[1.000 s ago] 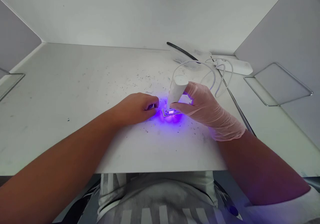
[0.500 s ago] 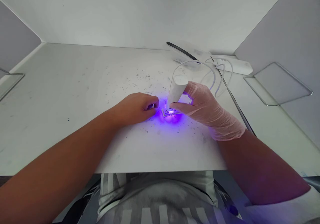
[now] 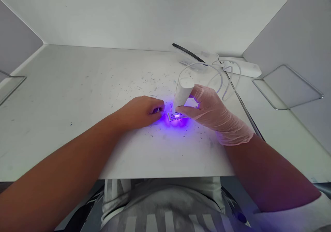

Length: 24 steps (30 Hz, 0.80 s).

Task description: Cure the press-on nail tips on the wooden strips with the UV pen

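Note:
A white handheld UV lamp [image 3: 183, 91] is gripped in my right hand [image 3: 210, 111], which wears a thin translucent glove. Its lower end glows violet just over a small flat piece [image 3: 177, 116] lying on the white table [image 3: 165, 156]; whether lamp and piece touch I cannot tell. My left hand [image 3: 144, 112], bare, rests on the table to the left of the glow. Its fingers are curled in, with thumb and forefinger near each other; what they hold, if anything, is hidden. From the lamp's top a thin white cable [image 3: 196, 63] loops back to the right.
At the back right lie a clear plastic bag or tray [image 3: 195, 66] with a dark strip [image 3: 188, 52] across it and a long white box [image 3: 243, 67]. A wire frame [image 3: 287, 87] stands at the right wall, another wire frame [image 3: 15, 83] at the left. Dark specks dot the table.

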Each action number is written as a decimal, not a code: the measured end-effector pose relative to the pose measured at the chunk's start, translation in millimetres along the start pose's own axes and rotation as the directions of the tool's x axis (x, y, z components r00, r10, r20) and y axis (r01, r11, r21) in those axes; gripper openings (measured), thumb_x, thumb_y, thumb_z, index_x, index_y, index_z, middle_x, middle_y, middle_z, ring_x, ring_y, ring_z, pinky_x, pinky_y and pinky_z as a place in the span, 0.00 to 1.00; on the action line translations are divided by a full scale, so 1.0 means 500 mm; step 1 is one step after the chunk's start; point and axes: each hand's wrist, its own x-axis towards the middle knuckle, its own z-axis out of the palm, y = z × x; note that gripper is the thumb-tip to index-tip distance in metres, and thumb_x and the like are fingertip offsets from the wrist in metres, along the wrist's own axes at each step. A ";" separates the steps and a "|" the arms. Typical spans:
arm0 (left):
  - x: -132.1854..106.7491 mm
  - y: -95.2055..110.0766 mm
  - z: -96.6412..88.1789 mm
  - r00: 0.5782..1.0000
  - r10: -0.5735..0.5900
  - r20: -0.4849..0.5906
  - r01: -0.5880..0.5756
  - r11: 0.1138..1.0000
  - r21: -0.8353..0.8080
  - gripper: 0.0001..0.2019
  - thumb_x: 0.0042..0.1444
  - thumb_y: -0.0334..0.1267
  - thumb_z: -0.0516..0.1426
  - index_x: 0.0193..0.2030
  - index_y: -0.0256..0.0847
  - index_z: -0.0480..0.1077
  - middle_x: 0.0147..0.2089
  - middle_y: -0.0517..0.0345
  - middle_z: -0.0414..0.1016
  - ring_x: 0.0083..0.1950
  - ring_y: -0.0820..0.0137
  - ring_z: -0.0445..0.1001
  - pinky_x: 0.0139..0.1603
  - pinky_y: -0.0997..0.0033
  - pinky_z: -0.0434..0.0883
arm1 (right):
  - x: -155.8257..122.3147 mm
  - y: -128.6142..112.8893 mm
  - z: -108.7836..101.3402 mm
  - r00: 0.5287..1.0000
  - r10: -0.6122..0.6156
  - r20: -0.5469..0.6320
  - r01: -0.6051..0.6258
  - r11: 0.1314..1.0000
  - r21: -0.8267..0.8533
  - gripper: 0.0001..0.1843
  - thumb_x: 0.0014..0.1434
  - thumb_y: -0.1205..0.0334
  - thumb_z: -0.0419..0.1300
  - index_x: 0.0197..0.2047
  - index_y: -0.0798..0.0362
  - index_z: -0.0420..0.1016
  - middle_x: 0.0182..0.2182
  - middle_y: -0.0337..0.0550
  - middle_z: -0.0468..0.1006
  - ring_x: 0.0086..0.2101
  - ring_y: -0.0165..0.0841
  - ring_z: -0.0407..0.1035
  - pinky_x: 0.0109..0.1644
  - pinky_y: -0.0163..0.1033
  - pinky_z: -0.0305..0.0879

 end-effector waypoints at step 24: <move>0.000 0.000 0.000 1.000 0.009 -0.005 -0.009 1.000 -0.014 0.11 0.59 0.38 0.51 0.39 0.42 0.74 0.32 0.61 0.75 0.33 0.70 0.69 0.34 0.68 0.62 | -0.001 0.004 0.001 1.000 -0.015 -0.011 0.015 1.000 -0.019 0.06 0.57 0.60 0.65 0.35 0.52 0.74 0.31 0.38 0.76 0.32 0.30 0.69 0.37 0.39 0.64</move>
